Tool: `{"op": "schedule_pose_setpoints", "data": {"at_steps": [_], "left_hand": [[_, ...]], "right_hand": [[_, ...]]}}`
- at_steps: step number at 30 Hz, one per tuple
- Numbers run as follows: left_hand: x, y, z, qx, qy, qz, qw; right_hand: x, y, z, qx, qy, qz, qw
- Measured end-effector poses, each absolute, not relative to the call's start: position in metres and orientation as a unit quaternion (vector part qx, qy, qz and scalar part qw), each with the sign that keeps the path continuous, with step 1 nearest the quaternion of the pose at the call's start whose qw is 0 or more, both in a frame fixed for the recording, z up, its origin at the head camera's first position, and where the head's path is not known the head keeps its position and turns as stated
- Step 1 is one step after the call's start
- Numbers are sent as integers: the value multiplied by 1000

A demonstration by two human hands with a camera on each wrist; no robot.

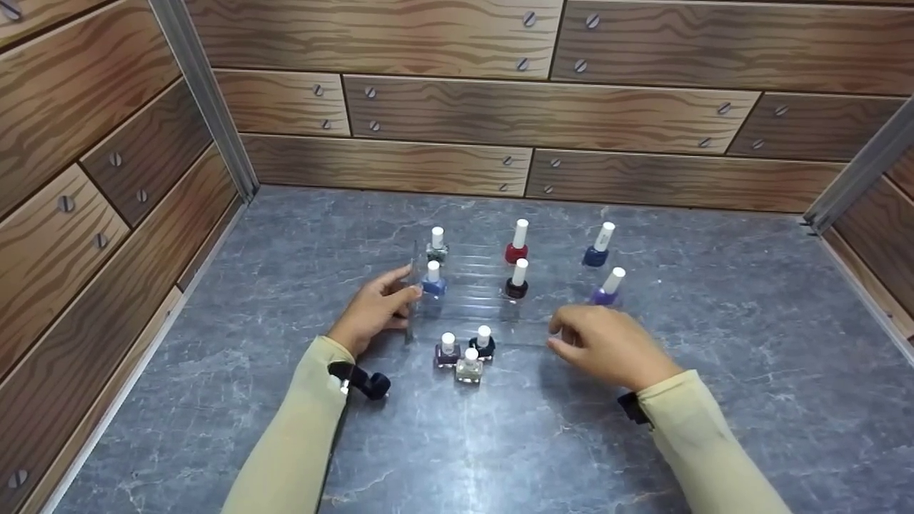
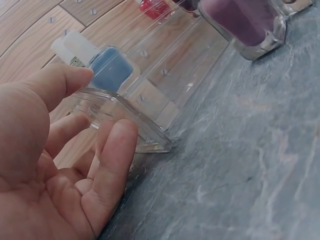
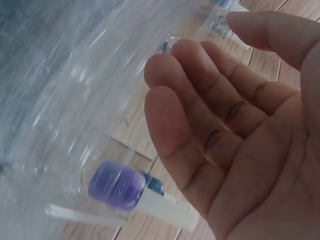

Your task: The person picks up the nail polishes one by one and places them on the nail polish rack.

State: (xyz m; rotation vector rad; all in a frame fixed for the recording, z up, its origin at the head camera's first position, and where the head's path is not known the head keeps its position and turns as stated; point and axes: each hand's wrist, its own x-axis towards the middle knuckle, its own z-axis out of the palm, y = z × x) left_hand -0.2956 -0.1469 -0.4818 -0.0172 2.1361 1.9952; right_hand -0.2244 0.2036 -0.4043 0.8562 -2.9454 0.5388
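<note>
A clear plastic stepped rack (image 1: 412,307) stands mid-table with nail polish bottles on its steps: a greenish glitter bottle (image 1: 437,250), a light blue bottle (image 1: 433,284), a red bottle (image 1: 516,252), a dark red bottle (image 1: 516,287), a navy bottle (image 1: 595,255) and a purple bottle (image 3: 117,185). My left hand (image 1: 373,308) pinches the rack's left side panel (image 2: 145,125), thumb beside the light blue bottle. Near the right front of the rack hovers my right hand (image 1: 607,341), fingers loosely bent and holding nothing; it partly hides the purple bottle in the head view.
In front of the rack, a plum bottle (image 1: 448,353), a dark bottle (image 1: 483,345) and a pale glitter bottle (image 1: 468,369) stand close together on the grey marbled table (image 1: 457,450). Wood-patterned walls (image 1: 443,107) enclose the back and sides.
</note>
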Motion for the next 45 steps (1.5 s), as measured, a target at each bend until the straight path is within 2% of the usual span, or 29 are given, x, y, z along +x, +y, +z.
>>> {"op": "schedule_pose_setpoints", "data": {"at_steps": [16,30,36,45], "left_hand": [[-295,-146,-483,5,716,690,105],[-295,-148,-480,2,719,686,114],[-294,-147,-481,-2,715,691,112],[-296,-147,-481,-8,718,687,113]], "right_hand": [[-200,149,-422,323,-901,283,-61],[-192,119,-426,294,-928,226,-34],[-191,108,-425,295,-938,183,-3],[-192,101,-430,285,-943,171,-17]]}}
